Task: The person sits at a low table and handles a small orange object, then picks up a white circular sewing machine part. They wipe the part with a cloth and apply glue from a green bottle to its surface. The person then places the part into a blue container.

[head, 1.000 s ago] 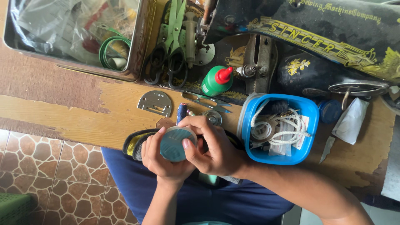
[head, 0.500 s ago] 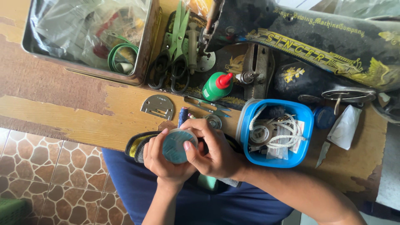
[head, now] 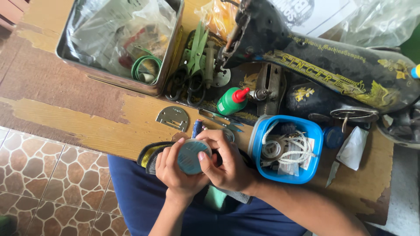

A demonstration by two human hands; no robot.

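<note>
Small round teal tin point(head: 193, 156), likely light, rigid, smooth-sided. Left hand point(head: 177, 172) cups it; right hand point(head: 225, 164) fingers pinch rim at 3 o'clock. Blue tub point(head: 286, 148) beside, on table point(head: 109, 126).

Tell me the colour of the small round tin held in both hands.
The small round tin has a pale teal-blue face with a lighter rim, seen best in the head view.

One round tin point(head: 193, 156); one blue tub point(head: 286, 148); one green bottle point(head: 232, 101); two hands point(head: 177, 172).
</note>
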